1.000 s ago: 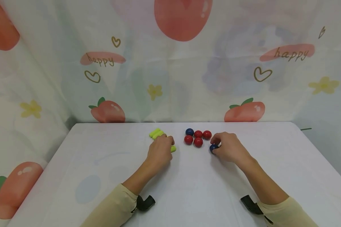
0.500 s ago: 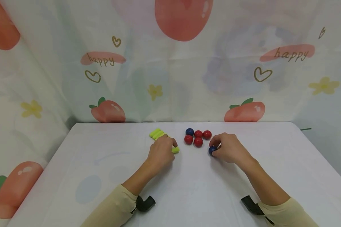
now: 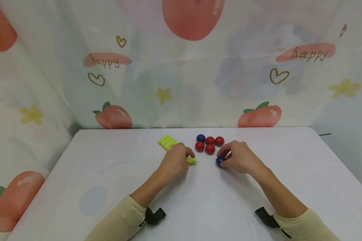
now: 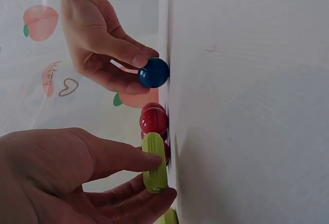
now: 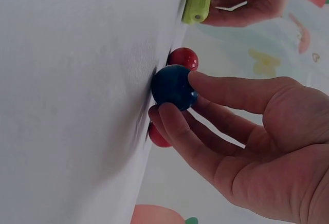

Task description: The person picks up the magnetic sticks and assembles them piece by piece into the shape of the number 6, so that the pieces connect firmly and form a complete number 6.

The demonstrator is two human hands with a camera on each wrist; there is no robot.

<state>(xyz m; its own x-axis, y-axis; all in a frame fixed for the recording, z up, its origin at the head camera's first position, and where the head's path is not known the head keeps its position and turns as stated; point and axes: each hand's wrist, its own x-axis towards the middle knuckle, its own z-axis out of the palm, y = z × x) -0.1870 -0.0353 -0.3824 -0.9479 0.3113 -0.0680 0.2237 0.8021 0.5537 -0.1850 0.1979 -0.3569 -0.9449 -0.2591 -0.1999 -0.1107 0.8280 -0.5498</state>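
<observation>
My left hand (image 3: 176,162) pinches a lime-green ribbed stick (image 4: 154,162) between thumb and fingers, low over the table. Just behind that hand, more green sticks (image 3: 166,140) lie side by side. In the head view, my right hand (image 3: 239,157) holds a dark blue ball (image 5: 175,87) by thumb and fingertips at the tabletop. Beyond the gap between the hands sits a cluster of several red balls (image 3: 210,148) with another blue ball (image 3: 200,138) at its back left corner.
A white cloth covers the table (image 3: 108,201), whose far edge meets a printed curtain (image 3: 193,77) with fruit and flower pictures. Black curved pieces (image 3: 155,216) are strapped at both sleeved wrists.
The green stick in my left hand has shifted right, away from the other sticks. My right hand has brought the blue ball slightly left and nearer. The ball cluster stays put.
</observation>
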